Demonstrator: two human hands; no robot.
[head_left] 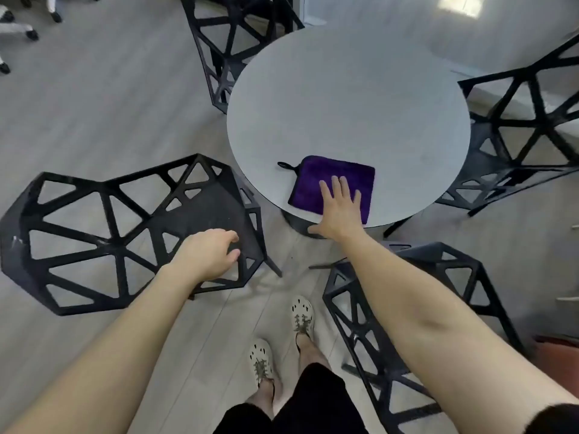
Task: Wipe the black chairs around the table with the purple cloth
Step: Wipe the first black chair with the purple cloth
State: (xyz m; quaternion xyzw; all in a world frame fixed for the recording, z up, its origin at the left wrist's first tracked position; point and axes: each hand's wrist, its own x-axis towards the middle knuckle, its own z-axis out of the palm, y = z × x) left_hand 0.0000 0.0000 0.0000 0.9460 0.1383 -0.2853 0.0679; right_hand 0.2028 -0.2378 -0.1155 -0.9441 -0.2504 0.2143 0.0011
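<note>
The purple cloth [326,180] lies flat near the front edge of the round grey table [347,98]. My right hand [340,211] rests on it with straight, spread fingers. A black lattice chair [103,233] stands to the left of the table. My left hand [208,256] is over the front corner of its seat, fingers loosely curled; whether it touches the frame is unclear. Another black chair [369,324] stands under my right forearm, one [517,136] at the right and one [228,42] behind the table.
Pale wood-look floor lies all around. My two feet in light shoes [282,336] stand between the left chair and the near chair. White office chair bases with castors [18,29] show at the top left corner.
</note>
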